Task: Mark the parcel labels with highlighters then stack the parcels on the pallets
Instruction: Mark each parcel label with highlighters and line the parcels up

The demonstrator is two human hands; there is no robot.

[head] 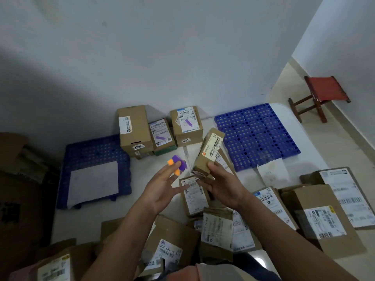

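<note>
Head view: a small cardboard parcel (209, 153) was gripped at its lower end by the right hand (223, 185) and held tilted above the floor, its barcoded label (214, 144) turned upward. Purple and orange highlighters (176, 163) were pinched at the fingertips of the left hand (162, 187), its other fingers spread. Marked parcels (160, 130) were stacked by the wall between two blue pallets; a white sheet (93, 183) was seen on the left pallet (95, 151), while the right pallet (257, 134) was shown bare. Unmarked parcels (320, 218) were strewn nearby.
</note>
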